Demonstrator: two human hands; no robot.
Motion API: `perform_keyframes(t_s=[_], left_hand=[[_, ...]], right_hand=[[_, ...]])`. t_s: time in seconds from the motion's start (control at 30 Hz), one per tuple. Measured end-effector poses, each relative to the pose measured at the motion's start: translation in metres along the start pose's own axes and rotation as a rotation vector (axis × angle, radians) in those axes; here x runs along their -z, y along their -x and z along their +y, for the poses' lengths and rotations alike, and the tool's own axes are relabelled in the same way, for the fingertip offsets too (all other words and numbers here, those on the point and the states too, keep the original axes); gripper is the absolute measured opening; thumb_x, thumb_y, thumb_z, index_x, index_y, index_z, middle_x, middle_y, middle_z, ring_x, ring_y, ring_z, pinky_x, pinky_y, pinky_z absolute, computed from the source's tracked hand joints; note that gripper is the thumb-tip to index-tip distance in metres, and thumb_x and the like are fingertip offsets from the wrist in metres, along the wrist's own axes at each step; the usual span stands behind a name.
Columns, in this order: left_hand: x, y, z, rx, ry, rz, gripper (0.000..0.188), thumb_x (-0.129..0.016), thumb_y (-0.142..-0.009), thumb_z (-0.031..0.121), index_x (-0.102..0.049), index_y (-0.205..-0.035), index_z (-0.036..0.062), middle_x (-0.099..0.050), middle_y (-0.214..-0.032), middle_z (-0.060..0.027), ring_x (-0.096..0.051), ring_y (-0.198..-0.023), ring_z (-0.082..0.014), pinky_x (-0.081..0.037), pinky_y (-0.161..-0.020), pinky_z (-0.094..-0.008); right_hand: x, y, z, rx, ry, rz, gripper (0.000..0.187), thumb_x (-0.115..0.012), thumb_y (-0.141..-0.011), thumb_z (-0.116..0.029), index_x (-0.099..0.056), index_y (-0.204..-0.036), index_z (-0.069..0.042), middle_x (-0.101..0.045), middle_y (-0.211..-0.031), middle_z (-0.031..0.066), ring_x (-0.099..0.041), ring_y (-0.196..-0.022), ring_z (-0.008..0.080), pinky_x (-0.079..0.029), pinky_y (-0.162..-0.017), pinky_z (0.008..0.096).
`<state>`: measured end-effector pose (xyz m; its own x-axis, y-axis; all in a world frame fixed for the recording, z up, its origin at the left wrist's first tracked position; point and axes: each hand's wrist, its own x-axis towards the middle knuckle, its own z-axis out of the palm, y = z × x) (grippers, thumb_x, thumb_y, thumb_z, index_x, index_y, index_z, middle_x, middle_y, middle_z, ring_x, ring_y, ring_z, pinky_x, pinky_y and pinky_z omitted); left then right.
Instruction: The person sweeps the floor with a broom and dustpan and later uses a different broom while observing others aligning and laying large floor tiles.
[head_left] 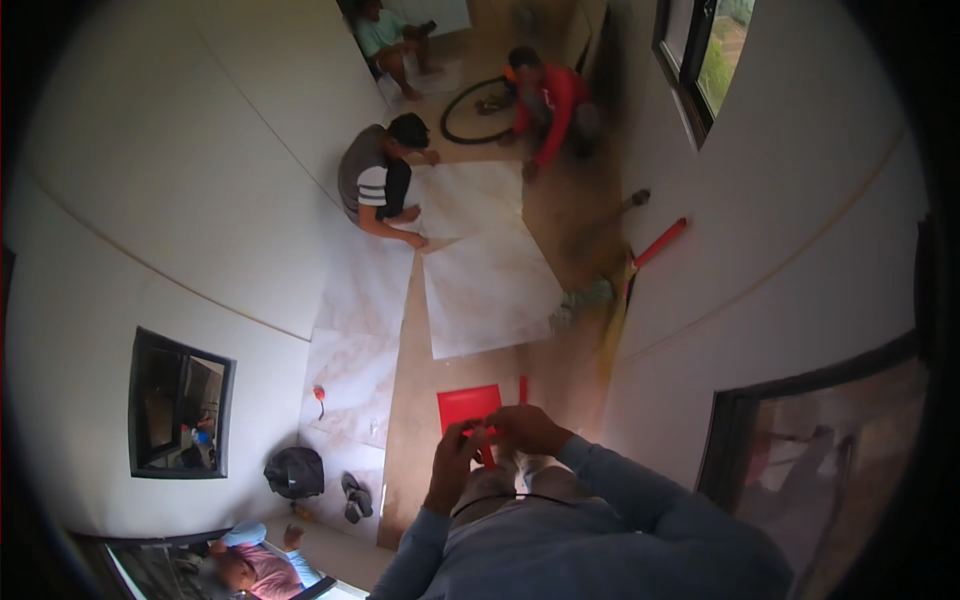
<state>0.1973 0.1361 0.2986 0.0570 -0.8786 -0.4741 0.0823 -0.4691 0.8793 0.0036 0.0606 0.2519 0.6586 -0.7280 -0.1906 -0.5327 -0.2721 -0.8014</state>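
Note:
Both my hands meet in front of my body at the lower middle. My left hand point(455, 462) has its fingers curled in toward my right hand point(530, 430), whose fingers are pinched together. Between the fingertips is something small and pale or reddish, too blurred to name. Just beyond them lies a flat red square piece point(468, 398), partly covered by my hands. A narrow red strip point(523, 388) shows to its right. More red point(487, 456) appears below my fingers; whether it joins the square piece I cannot tell.
Large marbled tiles point(490, 285) cover part of the brown floor point(400, 440). A person crouches at their left edge point(375, 185); another in red point(550, 110) is by a black hoop point(470, 112). A black bag point(294, 472) and sandals point(356, 497) sit left. A red-handled tool point(660, 243) leans right.

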Motion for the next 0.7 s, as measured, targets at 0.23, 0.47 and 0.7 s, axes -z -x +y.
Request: perform_keyframes(t_s=[0.23, 0.47, 0.7], left_hand=[[0.032, -0.064, 0.033, -0.091, 0.14, -0.095, 0.04, -0.048, -0.11, 0.034, -0.064, -0.124, 0.0015, -0.067, -0.106, -0.0053, -0.061, -0.095, -0.0122, -0.05, -0.083, -0.0295], [0.093, -0.095, 0.045, -0.276, 0.001, -0.313, 0.048, -0.055, -0.095, 0.004, -0.052, -0.143, 0.003, -0.062, -0.127, -0.0115, -0.063, -0.112, -0.0201, -0.051, -0.093, -0.0328], [0.136, -0.17, 0.06, -0.84, -0.144, -0.187, 0.051, -0.068, -0.09, 0.004, -0.055, -0.139, 0.0026, -0.061, -0.128, -0.016, -0.058, -0.123, -0.0321, -0.048, -0.104, -0.0421]], right_hand=[[0.011, -0.081, -0.031, 0.061, -0.074, 0.069, 0.028, -0.075, -0.088, -0.028, -0.068, -0.111, -0.014, -0.072, -0.098, 0.0117, -0.071, -0.09, 0.0337, -0.056, -0.076, 0.0439], [0.007, -0.125, -0.056, -0.035, -0.131, 0.101, 0.033, -0.076, -0.086, -0.021, -0.064, -0.115, -0.012, -0.072, -0.1, 0.0155, -0.069, -0.091, 0.0388, -0.055, -0.078, 0.0475], [0.052, -0.142, -0.143, -0.136, -0.13, 0.261, 0.031, -0.078, -0.088, -0.018, -0.066, -0.113, -0.004, -0.071, -0.09, 0.0139, -0.07, -0.08, 0.027, -0.055, -0.073, 0.0377]])
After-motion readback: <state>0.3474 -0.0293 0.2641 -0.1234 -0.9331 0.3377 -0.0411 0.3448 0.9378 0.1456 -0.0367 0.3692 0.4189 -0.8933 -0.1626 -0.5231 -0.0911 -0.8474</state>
